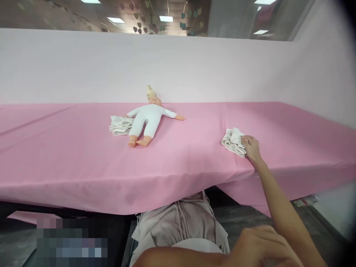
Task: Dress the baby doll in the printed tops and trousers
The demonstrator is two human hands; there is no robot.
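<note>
On the right of the pink-covered table lies a stack of folded whitish cloths (233, 141). My right hand (251, 147) reaches over the table edge, its fingers closed on the right side of the folded cloth on top. Low in the view, close to my body, my left hand (263, 244) crosses in front of my right forearm. Its fingers are curled in, no object shows in them, and the frame's bottom edge cuts part of it off. A baby doll (148, 116) in a white suit lies on its back, left of the middle, arms spread, feet towards me.
Another folded cloth stack (120, 125) sits beside the doll, partly behind its leg. A pale yellowish bottle (150, 92) stands at the doll's head, against the white wall (111, 66). The pink tablecloth (180, 155) hangs over the table's front edge. A window (167, 16) runs above the wall.
</note>
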